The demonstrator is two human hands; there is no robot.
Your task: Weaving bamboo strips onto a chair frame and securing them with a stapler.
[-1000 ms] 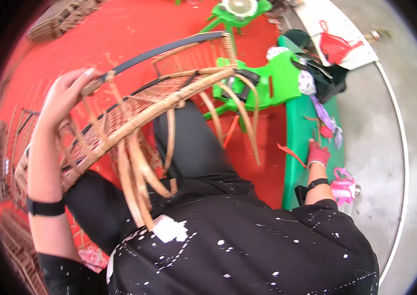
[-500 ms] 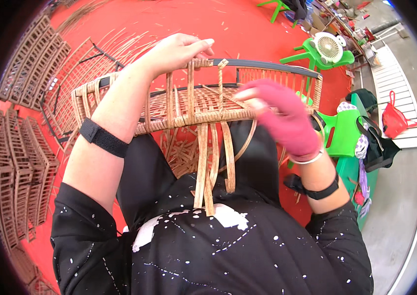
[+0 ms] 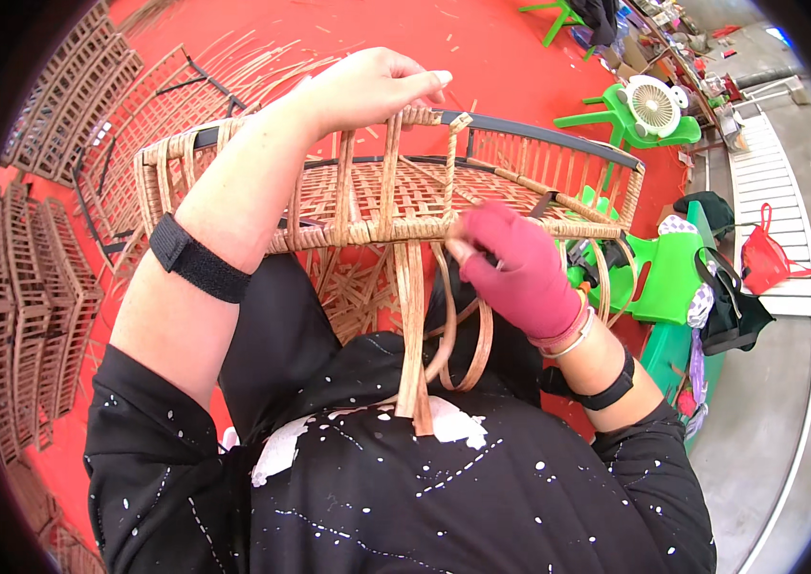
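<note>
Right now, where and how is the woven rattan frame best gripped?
Probably by the bare dark rail on its far edge, right of the twisted upright, coming from above: that stretch has no wrapping, and gaps show beneath it. The near wrapped rail looks worse: loose strips hang below it and the gloved right hand is there.

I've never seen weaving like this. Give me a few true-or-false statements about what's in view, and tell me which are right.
1. The right hand wears a pinkish-red glove. True.
2. The left hand wears a matching glove. False: the left hand is bare.
3. Loose strips hang below the near edge of the woven frame. True.
4. The fan stands directly on the floor. False: the fan sits on a green plastic seat.
5. A black strap circles the left forearm. True.
</note>
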